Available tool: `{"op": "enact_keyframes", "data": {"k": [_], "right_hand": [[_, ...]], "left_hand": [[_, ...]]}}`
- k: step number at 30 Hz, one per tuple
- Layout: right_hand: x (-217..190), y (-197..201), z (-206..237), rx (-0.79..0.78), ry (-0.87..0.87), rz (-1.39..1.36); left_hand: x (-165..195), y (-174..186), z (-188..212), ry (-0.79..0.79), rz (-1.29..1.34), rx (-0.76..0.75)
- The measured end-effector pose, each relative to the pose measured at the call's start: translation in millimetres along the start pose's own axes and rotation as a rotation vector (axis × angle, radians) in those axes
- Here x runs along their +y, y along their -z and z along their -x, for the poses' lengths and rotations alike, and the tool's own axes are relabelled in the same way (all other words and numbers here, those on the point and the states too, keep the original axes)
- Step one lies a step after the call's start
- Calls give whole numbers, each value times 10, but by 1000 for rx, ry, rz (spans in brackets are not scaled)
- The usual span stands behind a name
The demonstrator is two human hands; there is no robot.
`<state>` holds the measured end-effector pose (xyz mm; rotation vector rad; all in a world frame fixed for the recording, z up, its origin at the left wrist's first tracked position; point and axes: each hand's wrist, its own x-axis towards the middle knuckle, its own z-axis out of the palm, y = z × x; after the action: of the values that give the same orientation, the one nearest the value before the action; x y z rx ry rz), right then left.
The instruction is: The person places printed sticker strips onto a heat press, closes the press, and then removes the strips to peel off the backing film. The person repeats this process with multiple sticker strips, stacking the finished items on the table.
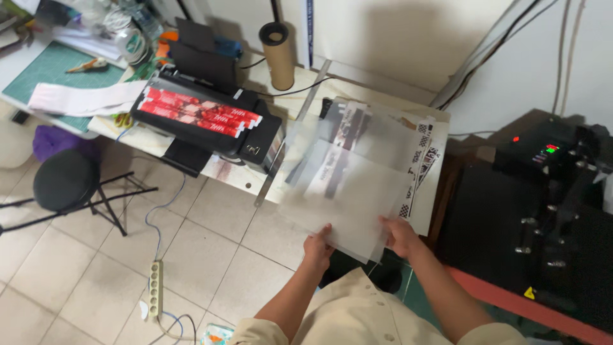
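Holding a thin translucent sheet [348, 185] by its near edge, both hands pinch it: left hand [317, 246] at the near-left corner, right hand [401, 235] at the near-right. Sheet runs away from the hands, long axis pointing toward the wall, hovering over the table's [440, 185] near edge; both hands about equally close. It's filmy, matte, rectangular, w/ printed strips [418, 160] showing through. Black boxy printer [211, 121] sits at table's left end, cardboard tube [279, 56] behind it.

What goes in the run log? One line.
left hand: grips translucent sheet | right hand: grips same sheet | sheet: above table
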<state>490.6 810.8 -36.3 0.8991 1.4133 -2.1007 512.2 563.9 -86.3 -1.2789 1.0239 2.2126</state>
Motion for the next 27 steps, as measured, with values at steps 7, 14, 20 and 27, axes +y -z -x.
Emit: {"op": "enact_keyframes", "data": {"k": [7,14,20,27], "right_hand": [[-172,383,65,249,248,288],[-189,1275,770,130,72,72],[130,2092,1094,143,259,379],[512,3808,1894,291,386,223]], "left_hand": [[-129,135,98,45,181,-565],[284,200,382,205,62,-686],[-460,-378,232,-119,-824,-590],[-1987,-1082,528,-512,-1175,-580]]}}
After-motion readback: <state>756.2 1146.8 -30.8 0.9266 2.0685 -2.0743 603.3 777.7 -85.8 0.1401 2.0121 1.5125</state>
